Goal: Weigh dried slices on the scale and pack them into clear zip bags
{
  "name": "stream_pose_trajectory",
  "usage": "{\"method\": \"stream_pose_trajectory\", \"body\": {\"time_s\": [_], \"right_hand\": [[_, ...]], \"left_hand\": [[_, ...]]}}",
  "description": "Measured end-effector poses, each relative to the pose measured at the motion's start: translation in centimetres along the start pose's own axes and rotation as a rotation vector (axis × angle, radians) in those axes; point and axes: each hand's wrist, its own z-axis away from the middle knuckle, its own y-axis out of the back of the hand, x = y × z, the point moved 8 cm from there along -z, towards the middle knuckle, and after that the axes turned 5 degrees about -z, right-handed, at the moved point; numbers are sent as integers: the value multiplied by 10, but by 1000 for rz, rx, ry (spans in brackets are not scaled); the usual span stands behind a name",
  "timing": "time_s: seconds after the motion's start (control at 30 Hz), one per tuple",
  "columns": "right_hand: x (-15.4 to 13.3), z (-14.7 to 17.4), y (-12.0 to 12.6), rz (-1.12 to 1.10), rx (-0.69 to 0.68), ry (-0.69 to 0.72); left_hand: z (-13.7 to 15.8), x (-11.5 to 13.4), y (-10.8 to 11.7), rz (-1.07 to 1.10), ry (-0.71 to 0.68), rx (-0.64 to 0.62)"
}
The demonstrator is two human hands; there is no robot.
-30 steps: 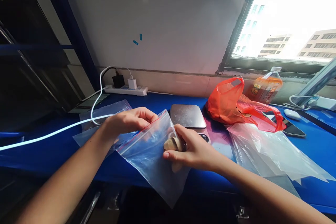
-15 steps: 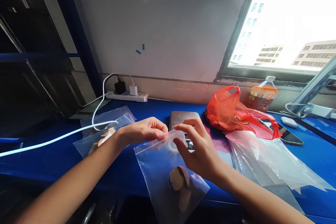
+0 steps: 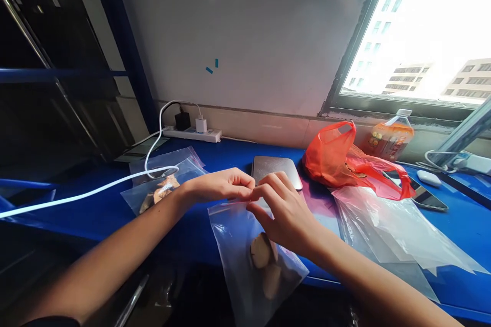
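A clear zip bag (image 3: 241, 250) hangs over the front edge of the blue table (image 3: 215, 153), with a few brown slices (image 3: 264, 260) lying at its bottom. My left hand (image 3: 220, 186) pinches the bag's top strip at the left. My right hand (image 3: 284, 212) pinches the same strip right beside it, fingertips touching those of the left hand. Just behind the hands sits a small metal scale (image 3: 276, 169).
Filled zip bags (image 3: 163, 184) lie at the left under a white cable (image 3: 88, 193). A power strip (image 3: 192, 134) lies by the wall. An orange plastic bag (image 3: 337, 158), a bottle (image 3: 391, 135), a phone (image 3: 422, 194) and empty clear bags (image 3: 391, 235) lie at the right.
My right hand let go of the slices inside the bag; they dropped to the bottom. That hand rose to the bag's top strip and met my left hand there.
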Motion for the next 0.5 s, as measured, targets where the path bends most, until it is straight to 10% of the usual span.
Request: {"method": "stream_pose_trajectory", "body": {"time_s": [0.5], "right_hand": [[-11,-25,-12,35,-198,130]], "left_hand": [[20,4,57,-94,-60,420]]}}
